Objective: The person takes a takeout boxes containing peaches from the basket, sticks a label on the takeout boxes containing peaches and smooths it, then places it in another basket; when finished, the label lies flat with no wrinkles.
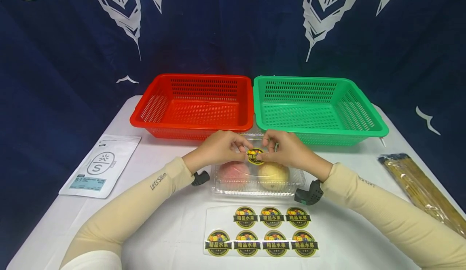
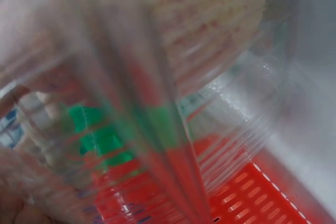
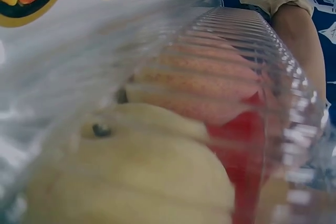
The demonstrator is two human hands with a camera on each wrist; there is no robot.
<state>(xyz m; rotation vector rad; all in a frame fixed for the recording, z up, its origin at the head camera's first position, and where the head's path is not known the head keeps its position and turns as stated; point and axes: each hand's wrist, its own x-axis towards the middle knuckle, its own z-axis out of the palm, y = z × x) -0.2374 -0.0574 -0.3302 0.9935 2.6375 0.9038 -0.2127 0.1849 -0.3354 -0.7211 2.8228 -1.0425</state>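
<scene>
I pinch a round black-and-yellow fruit sticker [image 1: 255, 156] between the fingertips of my left hand [image 1: 218, 148] and right hand [image 1: 287, 150]. It hovers just above the closed clear plastic clamshell box [image 1: 257, 180], which lies flat, holding a reddish fruit [image 1: 233, 172] beside a yellow one [image 1: 274, 174].

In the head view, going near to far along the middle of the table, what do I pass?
sticker sheet → clear fruit box → sticker pinched by left hand and right hand → red basket beside green basket
</scene>
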